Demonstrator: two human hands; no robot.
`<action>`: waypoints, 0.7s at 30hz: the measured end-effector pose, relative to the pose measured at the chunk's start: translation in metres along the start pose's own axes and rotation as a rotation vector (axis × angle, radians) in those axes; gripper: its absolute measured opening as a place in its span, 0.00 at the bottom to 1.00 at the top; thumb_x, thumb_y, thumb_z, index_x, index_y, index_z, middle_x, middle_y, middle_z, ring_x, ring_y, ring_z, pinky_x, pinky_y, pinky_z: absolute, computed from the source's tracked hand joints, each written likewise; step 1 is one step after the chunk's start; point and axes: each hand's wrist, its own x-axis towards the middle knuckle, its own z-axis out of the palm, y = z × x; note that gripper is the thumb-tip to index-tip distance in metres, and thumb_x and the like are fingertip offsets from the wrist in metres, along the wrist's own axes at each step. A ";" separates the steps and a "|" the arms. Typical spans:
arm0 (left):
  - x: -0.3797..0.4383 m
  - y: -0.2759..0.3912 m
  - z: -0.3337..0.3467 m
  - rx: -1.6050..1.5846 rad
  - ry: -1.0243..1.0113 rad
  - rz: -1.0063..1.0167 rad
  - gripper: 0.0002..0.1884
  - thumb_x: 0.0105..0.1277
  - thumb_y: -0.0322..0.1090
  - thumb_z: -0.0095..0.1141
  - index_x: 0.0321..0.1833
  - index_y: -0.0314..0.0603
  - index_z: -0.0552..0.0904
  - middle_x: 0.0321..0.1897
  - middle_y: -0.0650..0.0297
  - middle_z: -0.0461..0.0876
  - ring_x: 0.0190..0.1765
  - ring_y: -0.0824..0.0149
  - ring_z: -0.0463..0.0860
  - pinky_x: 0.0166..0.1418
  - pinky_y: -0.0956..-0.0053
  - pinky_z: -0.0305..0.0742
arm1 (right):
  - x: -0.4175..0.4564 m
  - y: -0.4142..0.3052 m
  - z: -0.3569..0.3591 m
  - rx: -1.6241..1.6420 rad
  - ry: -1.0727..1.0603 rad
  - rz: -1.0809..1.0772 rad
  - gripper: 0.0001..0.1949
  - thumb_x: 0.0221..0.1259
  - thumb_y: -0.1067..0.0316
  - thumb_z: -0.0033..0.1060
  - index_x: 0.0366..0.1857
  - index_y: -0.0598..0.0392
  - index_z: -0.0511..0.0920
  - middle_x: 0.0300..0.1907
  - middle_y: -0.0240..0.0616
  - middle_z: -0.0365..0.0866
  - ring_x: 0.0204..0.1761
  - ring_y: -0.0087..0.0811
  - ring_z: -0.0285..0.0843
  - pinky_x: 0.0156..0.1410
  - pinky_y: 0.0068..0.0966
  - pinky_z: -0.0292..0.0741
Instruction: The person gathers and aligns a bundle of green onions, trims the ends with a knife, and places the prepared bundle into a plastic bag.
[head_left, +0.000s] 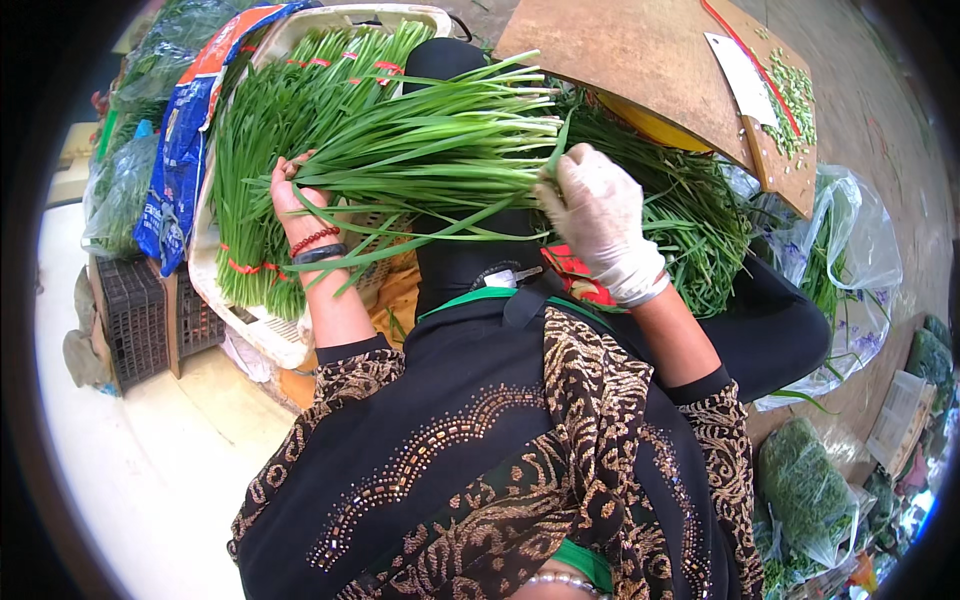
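My bare left hand (296, 187) grips a loose bunch of garlic chives (435, 146) by its leafy end, under the leaves. The pale cut stems point right, across my legs. My right hand (589, 199), in a white glove, is at the stem ends with its fingers curled. A single green leaf (559, 142) stands up from its fingertips, seemingly pinched there. Left of my knees, a white plastic basket (251, 319) holds chive bundles tied with red bands (255, 268). On my right, a heap of loose chives (697, 225) lies against my leg.
A wooden board (615, 45) at the upper right bears a cleaver (742, 82) and chopped green stems (787, 105). A clear plastic bag (855, 247) lies beside my right knee. Bagged greens (810, 480) sit at the lower right. A black crate (139, 322) stands left of the basket.
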 end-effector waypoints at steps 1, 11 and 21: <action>0.005 0.005 -0.005 0.060 0.091 0.049 0.18 0.79 0.39 0.49 0.38 0.30 0.82 0.30 0.57 0.84 0.38 0.57 0.84 0.57 0.56 0.82 | -0.004 0.011 0.000 -0.037 0.010 0.055 0.10 0.58 0.61 0.76 0.33 0.51 0.82 0.34 0.38 0.79 0.36 0.43 0.83 0.40 0.37 0.80; -0.003 -0.007 0.011 0.316 0.347 0.200 0.19 0.80 0.39 0.46 0.25 0.47 0.71 0.30 0.55 0.83 0.41 0.54 0.84 0.59 0.56 0.81 | -0.006 0.046 0.006 0.743 -0.349 0.542 0.19 0.67 0.56 0.74 0.50 0.61 0.85 0.37 0.32 0.86 0.40 0.19 0.77 0.48 0.20 0.74; -0.026 -0.032 0.060 0.420 0.265 0.192 0.19 0.81 0.39 0.45 0.25 0.51 0.70 0.25 0.62 0.80 0.37 0.62 0.81 0.58 0.61 0.79 | -0.028 0.106 0.004 0.693 -0.230 0.794 0.13 0.70 0.59 0.70 0.42 0.60 0.88 0.30 0.25 0.83 0.34 0.16 0.72 0.39 0.19 0.70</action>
